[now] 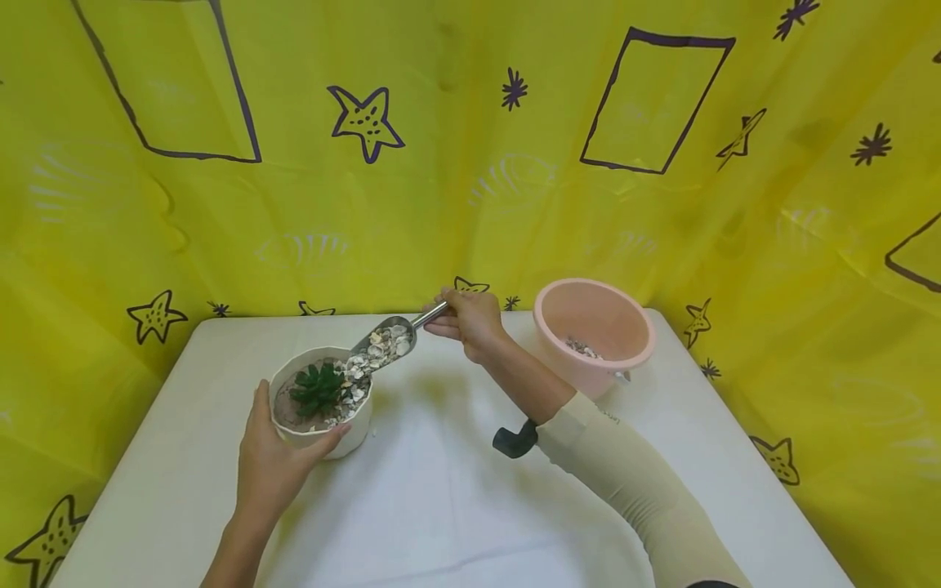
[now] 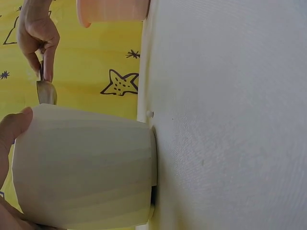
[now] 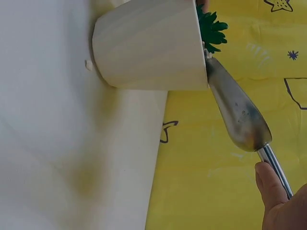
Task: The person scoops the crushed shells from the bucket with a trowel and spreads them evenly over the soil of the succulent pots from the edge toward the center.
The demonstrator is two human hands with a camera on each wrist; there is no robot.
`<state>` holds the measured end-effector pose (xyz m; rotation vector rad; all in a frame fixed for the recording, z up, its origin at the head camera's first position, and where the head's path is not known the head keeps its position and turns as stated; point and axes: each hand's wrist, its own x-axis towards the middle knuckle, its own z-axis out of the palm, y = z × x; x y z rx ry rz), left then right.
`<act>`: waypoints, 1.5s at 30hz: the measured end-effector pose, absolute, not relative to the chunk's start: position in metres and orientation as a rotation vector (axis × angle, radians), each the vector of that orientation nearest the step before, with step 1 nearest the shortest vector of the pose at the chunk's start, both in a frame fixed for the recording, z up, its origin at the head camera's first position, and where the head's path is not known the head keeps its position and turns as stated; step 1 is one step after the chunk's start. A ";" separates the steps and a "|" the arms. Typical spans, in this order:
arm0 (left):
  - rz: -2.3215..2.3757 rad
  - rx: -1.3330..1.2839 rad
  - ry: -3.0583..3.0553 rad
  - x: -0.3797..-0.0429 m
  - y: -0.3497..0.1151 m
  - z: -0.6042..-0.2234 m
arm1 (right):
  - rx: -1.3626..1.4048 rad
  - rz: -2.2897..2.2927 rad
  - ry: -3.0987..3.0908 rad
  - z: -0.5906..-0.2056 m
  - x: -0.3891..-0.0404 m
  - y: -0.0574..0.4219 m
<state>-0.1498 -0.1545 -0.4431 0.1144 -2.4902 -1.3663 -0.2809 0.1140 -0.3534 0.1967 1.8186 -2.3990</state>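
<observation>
A white flower pot (image 1: 358, 431) stands on the table, holding a green succulent (image 1: 316, 388) in greyish soil or sand. My left hand (image 1: 275, 461) grips the pot's near side, its thumb along the front and its fingers on the left. My right hand (image 1: 476, 322) holds a metal scoop (image 3: 240, 115) by its handle. The scoop is tilted down to the left, its lip at the pot's rim. Pale shell or stone chips (image 1: 382, 347) fill it and run onto the right part of the soil, beside the plant.
A pink tub (image 1: 540, 327) with some chips at its bottom stands at the back right of the white table (image 1: 456, 490). One small white chip (image 3: 88, 64) lies beside the pot's base. A yellow patterned curtain (image 1: 441, 163) hangs behind the table and along its sides.
</observation>
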 end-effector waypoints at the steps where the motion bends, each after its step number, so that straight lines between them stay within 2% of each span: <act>1: -1.368 0.116 -2.494 -0.150 -0.155 -0.443 | 0.194 -2.404 1.818 -0.354 -0.281 0.114; 29: -1.391 0.093 -2.565 -0.153 -0.163 -0.443 | 0.214 -2.429 1.839 -0.349 -0.280 0.116; 45: -1.413 -0.099 -2.699 -0.164 -0.181 -0.440 | 0.198 -2.425 1.856 -0.352 -0.281 0.118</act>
